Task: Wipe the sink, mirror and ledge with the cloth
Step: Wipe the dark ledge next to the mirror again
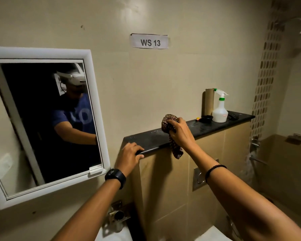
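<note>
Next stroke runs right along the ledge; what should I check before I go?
1. Right hand grip on the brown patterned cloth: ok, fingers curled round it.
2. Cloth pressed on the black stone ledge: cannot tell; its tail hangs over the front edge.
3. Left hand resting on the ledge's front edge: ok.
4. Path rightward free: not ok; a white plastic spray bottle, small black bowl and brown cardboard tube stand at the far end.

Dim yellowish light, sharp centre, warped edges.
</note>
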